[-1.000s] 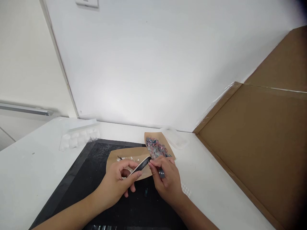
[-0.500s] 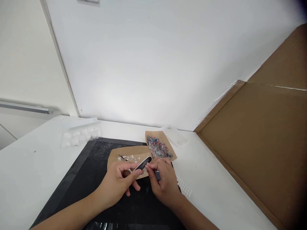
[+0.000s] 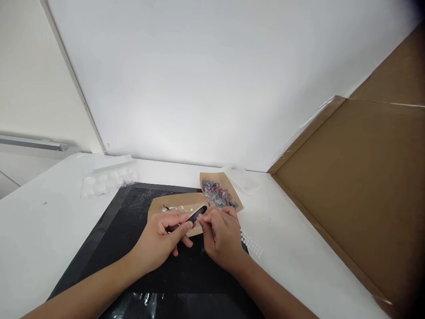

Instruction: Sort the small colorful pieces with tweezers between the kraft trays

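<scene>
My left hand (image 3: pixel 162 241) is closed round a small black oval tool (image 3: pixel 195 214), held between thumb and fingers over the black mat (image 3: pixel 109 235). My right hand (image 3: pixel 222 237) is pinched at the tool's tip; whatever small thing its fingers hold is hidden. Both hands hover just in front of a brown paper piece (image 3: pixel 172 208) carrying small white bits. A second brown paper piece (image 3: pixel 229 181) behind my right hand bears a heap of pink and teal beads (image 3: pixel 217 197).
A clear plastic compartment tray (image 3: pixel 106 181) sits at the back left of the white table (image 3: pixel 33 230). A clear plastic lid (image 3: pixel 244 179) lies behind the beads. White dotted sheet (image 3: pixel 250 243) lies right of the mat. A big cardboard sheet (image 3: pixel 365 186) leans at the right.
The view has tipped slightly, so everything sits a little higher. Both hands stay together at the tool; my right fingers have closed in tighter at its tip and hide the dark piece seen earlier.
</scene>
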A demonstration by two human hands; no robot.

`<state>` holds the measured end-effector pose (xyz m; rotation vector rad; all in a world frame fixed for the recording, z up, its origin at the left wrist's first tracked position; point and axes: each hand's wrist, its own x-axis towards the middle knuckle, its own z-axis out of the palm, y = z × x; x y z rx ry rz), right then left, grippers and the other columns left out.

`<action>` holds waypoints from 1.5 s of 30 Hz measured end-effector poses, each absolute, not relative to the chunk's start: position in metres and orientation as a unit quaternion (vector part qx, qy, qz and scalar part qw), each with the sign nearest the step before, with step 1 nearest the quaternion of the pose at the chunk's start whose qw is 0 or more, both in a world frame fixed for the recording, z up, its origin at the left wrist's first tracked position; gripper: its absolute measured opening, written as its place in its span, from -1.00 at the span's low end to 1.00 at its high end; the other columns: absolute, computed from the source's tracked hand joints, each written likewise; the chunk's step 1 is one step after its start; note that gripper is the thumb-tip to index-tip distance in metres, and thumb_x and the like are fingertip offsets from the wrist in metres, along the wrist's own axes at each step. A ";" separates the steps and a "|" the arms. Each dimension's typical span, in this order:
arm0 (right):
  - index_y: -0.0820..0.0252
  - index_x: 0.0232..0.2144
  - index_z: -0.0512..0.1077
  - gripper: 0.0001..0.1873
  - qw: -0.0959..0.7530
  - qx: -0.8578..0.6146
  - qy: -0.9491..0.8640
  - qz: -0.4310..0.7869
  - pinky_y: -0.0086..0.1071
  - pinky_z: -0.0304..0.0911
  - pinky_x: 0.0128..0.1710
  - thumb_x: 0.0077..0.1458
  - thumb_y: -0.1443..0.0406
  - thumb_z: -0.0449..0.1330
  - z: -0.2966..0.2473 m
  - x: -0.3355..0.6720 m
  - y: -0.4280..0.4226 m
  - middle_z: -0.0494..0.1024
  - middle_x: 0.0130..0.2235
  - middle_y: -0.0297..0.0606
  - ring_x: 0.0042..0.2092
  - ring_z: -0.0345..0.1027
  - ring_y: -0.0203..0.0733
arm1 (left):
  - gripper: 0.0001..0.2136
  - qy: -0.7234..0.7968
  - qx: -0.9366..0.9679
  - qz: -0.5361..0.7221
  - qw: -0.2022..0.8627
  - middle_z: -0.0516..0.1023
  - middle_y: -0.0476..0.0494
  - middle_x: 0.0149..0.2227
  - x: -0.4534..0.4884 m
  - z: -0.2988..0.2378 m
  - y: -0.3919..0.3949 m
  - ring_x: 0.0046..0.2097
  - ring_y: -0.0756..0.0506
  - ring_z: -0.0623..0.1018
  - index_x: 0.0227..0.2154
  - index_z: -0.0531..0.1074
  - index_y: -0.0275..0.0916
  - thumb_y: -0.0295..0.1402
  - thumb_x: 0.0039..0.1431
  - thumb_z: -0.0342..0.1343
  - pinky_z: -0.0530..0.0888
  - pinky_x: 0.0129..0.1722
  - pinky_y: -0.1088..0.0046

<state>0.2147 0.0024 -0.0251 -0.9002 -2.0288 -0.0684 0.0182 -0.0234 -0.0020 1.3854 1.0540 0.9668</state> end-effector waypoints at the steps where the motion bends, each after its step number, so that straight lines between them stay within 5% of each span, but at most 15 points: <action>1: 0.13 -0.36 0.21 -0.78 0.452 -0.377 -0.808 -0.031 -0.23 -0.01 -0.25 0.34 0.41 0.12 -0.025 0.214 0.004 0.43 -0.44 -0.41 -0.42 0.31 -0.27 | -0.65 0.450 0.582 0.409 0.540 0.58 -0.26 -0.13 0.018 -0.001 -0.023 -0.36 -0.09 0.69 -0.03 0.67 -0.25 -0.13 0.28 0.22 0.46 -0.65 0.63; 45: 0.12 -0.39 0.22 -0.78 0.431 -0.354 -0.827 -0.067 -0.23 0.01 -0.26 0.32 0.41 0.11 -0.022 0.213 0.006 0.49 -0.44 -0.37 -0.41 0.36 -0.26 | -0.66 0.467 0.582 0.436 0.503 0.61 -0.20 -0.27 0.020 -0.001 -0.025 -0.45 -0.04 0.63 -0.14 0.70 -0.27 -0.11 0.27 0.22 0.44 -0.69 0.64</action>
